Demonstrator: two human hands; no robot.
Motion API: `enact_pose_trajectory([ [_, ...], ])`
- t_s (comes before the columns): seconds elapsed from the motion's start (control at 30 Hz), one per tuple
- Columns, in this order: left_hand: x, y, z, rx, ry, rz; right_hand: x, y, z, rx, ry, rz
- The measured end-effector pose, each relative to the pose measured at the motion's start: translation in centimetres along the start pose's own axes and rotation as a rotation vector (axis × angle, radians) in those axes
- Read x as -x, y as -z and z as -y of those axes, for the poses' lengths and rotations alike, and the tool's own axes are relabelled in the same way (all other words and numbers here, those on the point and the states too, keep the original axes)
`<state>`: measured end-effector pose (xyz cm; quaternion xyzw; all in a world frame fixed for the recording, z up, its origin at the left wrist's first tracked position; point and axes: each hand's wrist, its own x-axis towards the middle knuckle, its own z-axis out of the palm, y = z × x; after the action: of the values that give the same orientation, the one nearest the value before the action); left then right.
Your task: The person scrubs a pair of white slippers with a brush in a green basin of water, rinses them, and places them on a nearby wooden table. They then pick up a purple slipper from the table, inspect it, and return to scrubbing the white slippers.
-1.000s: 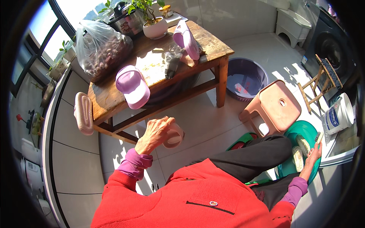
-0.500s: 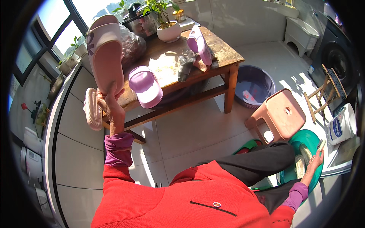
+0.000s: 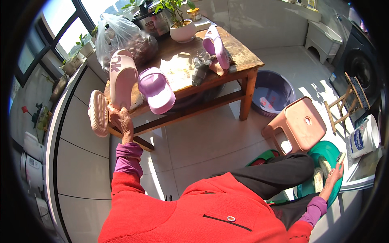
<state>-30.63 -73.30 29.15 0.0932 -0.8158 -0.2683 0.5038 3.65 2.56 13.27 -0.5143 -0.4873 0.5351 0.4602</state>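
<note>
My left hand [image 3: 120,121] grips the heel end of a pale pink slide slipper [image 3: 123,87] at the table's left edge, its toe pointing away. Beside it, another pale pink slipper [image 3: 98,113] is tilted with its ribbed sole showing. A lilac slipper [image 3: 157,92] lies at the front edge, and a second lilac slipper [image 3: 216,46] leans on a dark cloth [image 3: 200,71] to the right. My right hand [image 3: 333,175] is closed around a small brush [image 3: 341,157] above the green basin [image 3: 335,152], where pale slippers [image 3: 319,180] lie.
The wooden table [image 3: 178,60] also bears a plastic bag [image 3: 125,38] and a potted plant [image 3: 182,31]. A purple basin [image 3: 273,91], a pink stool [image 3: 304,121], a white bucket [image 3: 364,137] and a wooden folding stool [image 3: 350,99] stand on the right.
My left hand has lowered the pale pink slipper from in front of the plastic bag to the table's left edge. My right hand has stayed at the green basin with the brush.
</note>
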Motion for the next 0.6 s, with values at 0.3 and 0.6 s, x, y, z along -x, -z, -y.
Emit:
enact_pose_trajectory([
  [0.3, 0.0, -0.8, 1.0, -0.208, 0.111, -0.004, 0.3, -0.1, 0.1, 0.014, 0.021, -0.004],
  [0.6, -0.7, -1.5, 1.3, -0.296, 0.175, 0.095, 0.2, 0.1, 0.0, 0.034, 0.025, 0.029],
])
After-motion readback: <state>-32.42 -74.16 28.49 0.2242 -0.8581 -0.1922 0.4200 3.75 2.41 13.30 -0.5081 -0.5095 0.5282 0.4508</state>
